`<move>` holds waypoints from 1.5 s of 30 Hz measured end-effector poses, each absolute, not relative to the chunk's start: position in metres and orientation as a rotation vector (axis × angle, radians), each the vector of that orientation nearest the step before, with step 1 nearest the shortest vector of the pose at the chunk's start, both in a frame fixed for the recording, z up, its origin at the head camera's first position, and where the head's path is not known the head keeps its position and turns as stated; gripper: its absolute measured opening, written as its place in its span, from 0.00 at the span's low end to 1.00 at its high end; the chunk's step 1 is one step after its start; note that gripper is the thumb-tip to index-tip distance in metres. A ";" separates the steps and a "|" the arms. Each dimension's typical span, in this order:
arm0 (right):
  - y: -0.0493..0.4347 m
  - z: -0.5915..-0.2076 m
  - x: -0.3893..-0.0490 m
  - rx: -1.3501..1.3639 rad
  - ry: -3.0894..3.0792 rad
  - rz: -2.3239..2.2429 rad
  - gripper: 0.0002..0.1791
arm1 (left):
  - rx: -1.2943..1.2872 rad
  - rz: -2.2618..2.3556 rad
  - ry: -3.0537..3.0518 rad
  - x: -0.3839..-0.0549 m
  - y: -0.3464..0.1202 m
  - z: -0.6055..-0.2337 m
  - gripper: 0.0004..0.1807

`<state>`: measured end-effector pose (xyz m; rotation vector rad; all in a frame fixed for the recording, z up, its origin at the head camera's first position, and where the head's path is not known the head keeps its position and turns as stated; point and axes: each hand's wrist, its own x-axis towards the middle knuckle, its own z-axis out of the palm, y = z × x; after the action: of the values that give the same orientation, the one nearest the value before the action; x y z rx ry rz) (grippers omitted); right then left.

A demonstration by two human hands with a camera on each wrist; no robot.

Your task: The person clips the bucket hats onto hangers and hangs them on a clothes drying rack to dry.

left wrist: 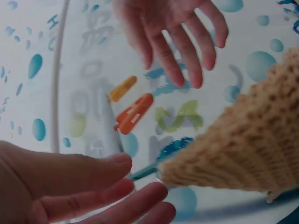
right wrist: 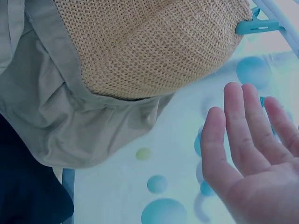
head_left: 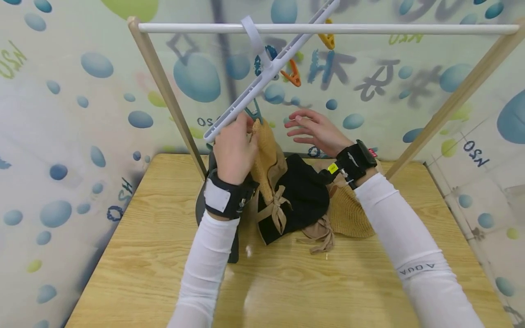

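A tan woven sun hat (head_left: pixel 266 150) with a beige fabric lining and bow hangs by its edge from a teal clip (right wrist: pixel 258 27) on a white clip hanger (head_left: pixel 270 68). My left hand (head_left: pixel 235 148) is at the hat's upper left side, its fingertips right by the clip. In the left wrist view, the thumb and fingers of that hand (left wrist: pixel 93 186) lie extended beside the hat's pointed edge. To the right of the hat, my right hand (head_left: pixel 313 131) is held up with spread fingers and nothing in it.
The hanger's hook sits over a white rail (head_left: pixel 389 29) on wooden posts, and the hanger slants. An orange clip (head_left: pixel 292 74) and a yellow clip (head_left: pixel 327 36) hang on it. Below, a black hat (head_left: pixel 305 196) and another woven hat (head_left: pixel 352 212) lie on the wooden table (head_left: pixel 135 237).
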<state>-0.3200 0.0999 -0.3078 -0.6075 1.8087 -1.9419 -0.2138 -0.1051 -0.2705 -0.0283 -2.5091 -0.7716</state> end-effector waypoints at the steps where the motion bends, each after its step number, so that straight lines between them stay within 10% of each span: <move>1: 0.102 -0.308 -0.320 -0.607 1.818 -1.933 0.23 | -0.037 -0.764 -2.503 -0.212 -0.103 -0.269 0.09; 29: 0.150 -0.304 -0.323 -0.614 2.046 -1.769 0.20 | -0.316 -0.689 -2.889 -0.219 0.003 -0.314 0.10; 45: 0.179 -0.293 -0.328 -0.625 2.239 -1.544 0.23 | -0.378 -0.595 -3.185 -0.224 0.017 -0.408 0.22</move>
<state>-0.3275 0.1791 -0.2926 -0.6248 2.2390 -1.5443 -0.2237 0.0174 -0.4083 -0.3775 -3.1852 -0.5952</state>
